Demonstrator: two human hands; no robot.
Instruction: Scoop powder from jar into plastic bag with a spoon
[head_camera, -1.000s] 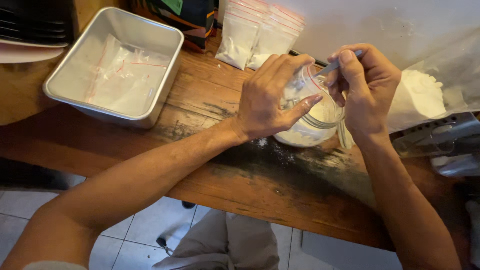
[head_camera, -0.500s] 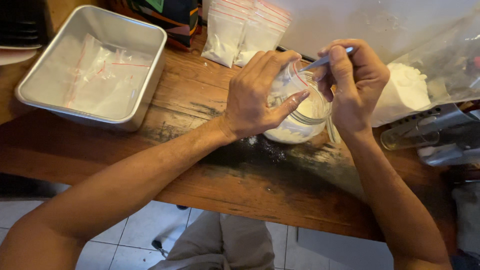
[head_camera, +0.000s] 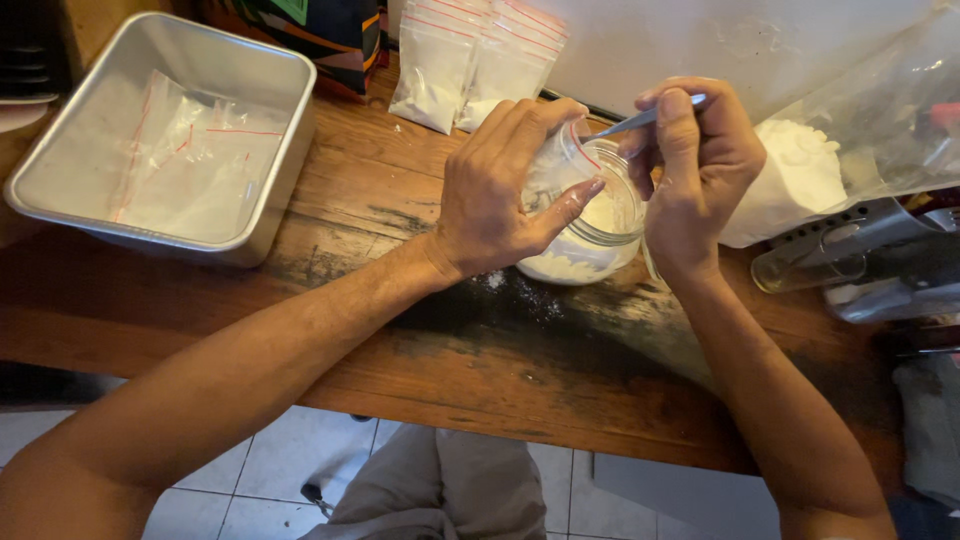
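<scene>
My left hand (head_camera: 505, 185) holds a small clear zip bag (head_camera: 560, 165) with a red seal line over a glass jar (head_camera: 590, 245) of white powder on the wooden table (head_camera: 420, 340). My right hand (head_camera: 700, 170) grips a metal spoon (head_camera: 655, 115) by its handle, its bowl end hidden behind the bag and jar mouth. Both hands sit close together above the jar.
A metal tray (head_camera: 265, 215) holding several empty zip bags stands at the left. Filled bags of white powder (head_camera: 465, 60) lean at the back. A large plastic bag of white powder (head_camera: 800, 170) lies at the right, beside metal tools (head_camera: 850, 255). Spilt powder (head_camera: 515, 290) dusts the table.
The view has shifted slightly. Both hands stay over the jar, the bag held a little more upright in my left hand.
</scene>
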